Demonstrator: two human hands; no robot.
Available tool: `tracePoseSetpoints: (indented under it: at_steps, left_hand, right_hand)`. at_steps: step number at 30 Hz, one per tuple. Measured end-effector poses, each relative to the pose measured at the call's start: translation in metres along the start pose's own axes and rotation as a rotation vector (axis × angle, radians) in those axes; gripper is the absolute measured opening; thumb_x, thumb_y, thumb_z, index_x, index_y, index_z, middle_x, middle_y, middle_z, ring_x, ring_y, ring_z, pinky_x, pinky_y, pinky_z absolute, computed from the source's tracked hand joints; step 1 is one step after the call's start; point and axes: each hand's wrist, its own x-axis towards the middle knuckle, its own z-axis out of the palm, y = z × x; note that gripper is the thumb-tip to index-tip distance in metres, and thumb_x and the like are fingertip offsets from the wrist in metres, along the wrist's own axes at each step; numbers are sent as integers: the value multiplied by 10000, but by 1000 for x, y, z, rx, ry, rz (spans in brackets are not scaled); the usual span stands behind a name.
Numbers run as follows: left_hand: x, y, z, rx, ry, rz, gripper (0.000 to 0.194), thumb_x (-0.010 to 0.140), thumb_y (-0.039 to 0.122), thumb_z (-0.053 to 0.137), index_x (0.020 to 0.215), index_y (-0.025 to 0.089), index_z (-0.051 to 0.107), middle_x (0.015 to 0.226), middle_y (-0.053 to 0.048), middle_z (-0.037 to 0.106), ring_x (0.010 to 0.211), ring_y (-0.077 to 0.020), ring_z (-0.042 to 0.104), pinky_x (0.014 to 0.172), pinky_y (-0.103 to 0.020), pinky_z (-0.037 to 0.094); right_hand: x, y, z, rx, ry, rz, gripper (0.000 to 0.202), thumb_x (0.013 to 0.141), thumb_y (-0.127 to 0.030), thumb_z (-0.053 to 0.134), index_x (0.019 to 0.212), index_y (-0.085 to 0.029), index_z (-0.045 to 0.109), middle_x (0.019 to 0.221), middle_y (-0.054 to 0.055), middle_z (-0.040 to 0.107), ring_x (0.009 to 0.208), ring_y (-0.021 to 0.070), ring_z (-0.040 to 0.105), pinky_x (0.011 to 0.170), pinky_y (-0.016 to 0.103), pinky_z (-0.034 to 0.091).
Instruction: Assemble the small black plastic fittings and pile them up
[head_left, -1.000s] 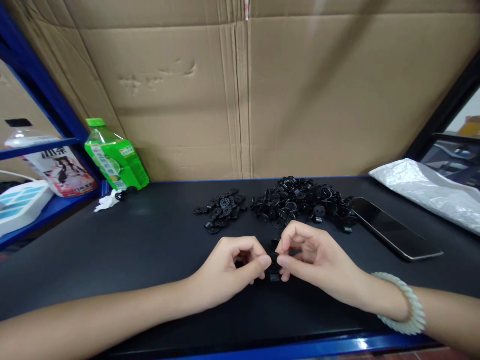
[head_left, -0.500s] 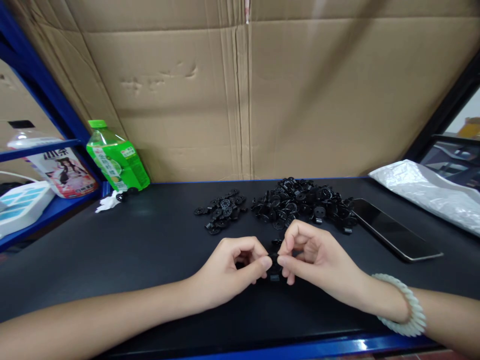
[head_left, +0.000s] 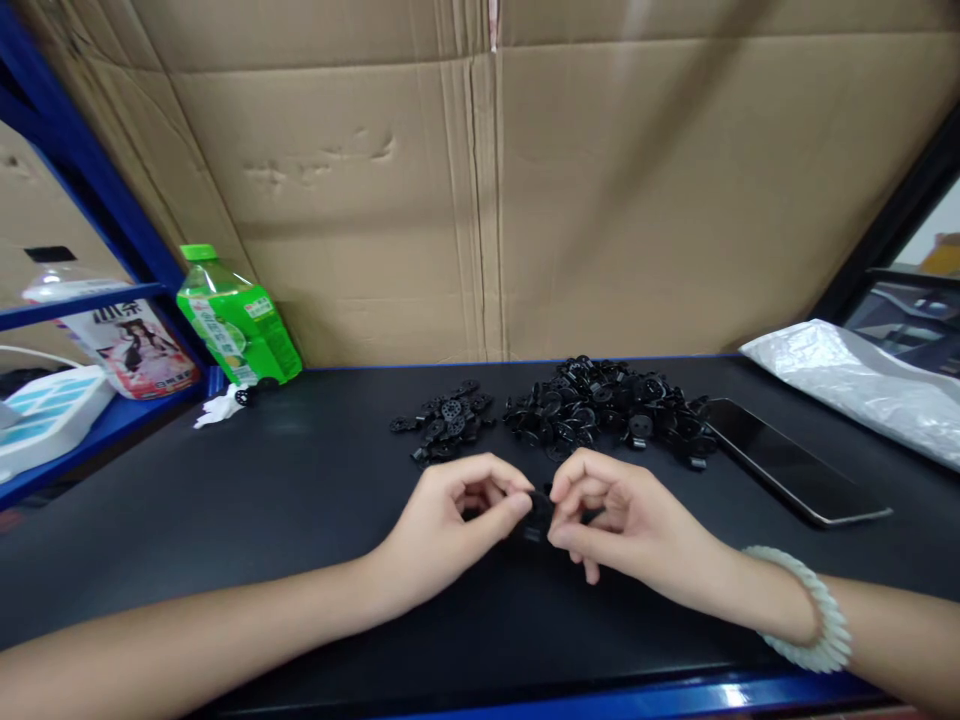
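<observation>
My left hand (head_left: 465, 525) pinches a small black plastic part (head_left: 537, 512) between thumb and forefinger, just above the table. The part has a rounded body and a short tab at its lower end; blur hides finer detail. Close against its right edge is my right hand (head_left: 619, 515), thumb and forefinger tips a little apart. A pale beaded bracelet (head_left: 814, 610) circles the right wrist. Beyond the hands lie a small pile of round, perforated black parts (head_left: 450, 412) and a larger heap of black parts with discs and tabs (head_left: 592, 405).
A phone (head_left: 795, 462) lies to the right, near a silvery plastic bag (head_left: 862, 385). At the back left stand a green bottle (head_left: 240, 320) and a crumpled white tissue (head_left: 221, 405). A blue shelf holds another bottle (head_left: 139, 345) and a white-and-blue object (head_left: 56, 415). Cardboard (head_left: 337, 200) walls the back.
Both hands have shifted slightly up and left with the black part. My right thumb and forefinger, pinched on the part before, have parted.
</observation>
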Motion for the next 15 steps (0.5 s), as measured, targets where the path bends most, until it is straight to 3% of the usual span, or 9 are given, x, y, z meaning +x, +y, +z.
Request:
tracePoseSetpoints:
  at_steps: [2,5,8,12,15]
  left_hand:
    - [7,1,-14,87,141,58,163,817,284,630,864,134,672,701,-13,625,617,-125,559,577,-230,460]
    - [23,-3,-41,281,347,131,187,817,304,625,881,139,687,782,-41,663,683,-150,578,609,-248,451]
    - [37,-10,-61,498,421,111,211,816,297,608,932,142,693,762,-39,643,664,-157,556,603,-264,433]
    - [35,-13,-54,642,399,201,225,827,241,572,1019,158,655,830,-38,619,657,-142,520,578,-252,412]
    - [19,-9,-31,591,185,317,181,841,177,539,991,168,639,920,-46,625,669,-126,512,588,-238,420]
  right_hand:
    - [-1,-2,-2,-84,-9,27,184,843,-319,639,907,-194,521,691,-21,590,540,94,536,420,172,451]
    - [-2,-9,-8,-258,42,-45,166,900,-333,555,834,-181,547,662,-13,583,549,86,504,460,175,395]
    - [-2,-15,-17,-388,146,-144,199,911,-327,534,782,-177,553,613,-20,548,567,95,489,514,202,374]
    - [2,-18,-28,-549,288,-226,166,901,-297,518,784,-182,549,550,-51,450,490,90,419,477,214,326]
    - [4,-16,-32,-732,313,-282,88,865,-239,540,797,-186,558,518,-77,367,446,81,355,459,211,292]
